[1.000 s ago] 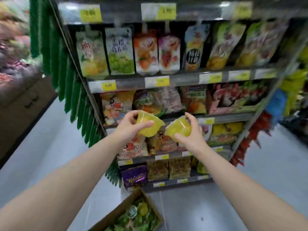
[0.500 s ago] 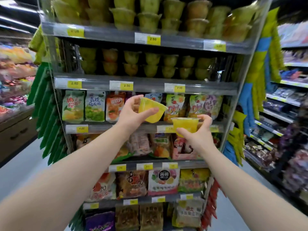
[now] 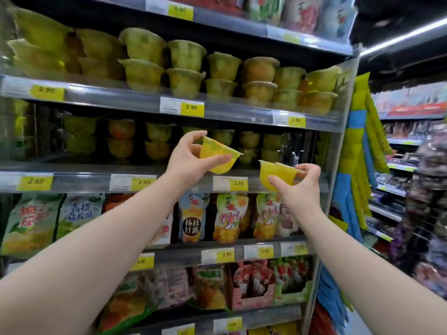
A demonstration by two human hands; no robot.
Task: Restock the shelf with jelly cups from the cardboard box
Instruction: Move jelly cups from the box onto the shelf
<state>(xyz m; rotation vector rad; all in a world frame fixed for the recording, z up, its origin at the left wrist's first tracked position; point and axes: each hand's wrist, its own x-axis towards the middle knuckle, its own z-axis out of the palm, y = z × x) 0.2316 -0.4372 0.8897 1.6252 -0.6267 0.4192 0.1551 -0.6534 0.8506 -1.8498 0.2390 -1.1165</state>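
Note:
My left hand point(image 3: 186, 158) grips a yellow jelly cup point(image 3: 219, 157), tilted, in front of the middle jelly shelf point(image 3: 79, 181). A second yellow jelly cup point(image 3: 277, 174) is pinched by my right hand point(image 3: 302, 187), just to the right and slightly lower, at the height of that shelf's front rail. Behind both cups, stacked jelly cups point(image 3: 159, 143) fill that shelf, and more stacked cups point(image 3: 183, 68) fill the shelf above. The cardboard box is out of view.
Hanging fruit pouches point(image 3: 229, 217) fill the shelf below the hands, and boxed snacks point(image 3: 251, 284) sit lower still. The rack's right upright point(image 3: 338, 146) stands close to my right hand. Another aisle of shelves point(image 3: 411, 165) lies at the right.
Both hands have risen with their cups from the lower pouch shelves to the middle jelly shelf. The view has tilted up and the cardboard box has dropped out of sight.

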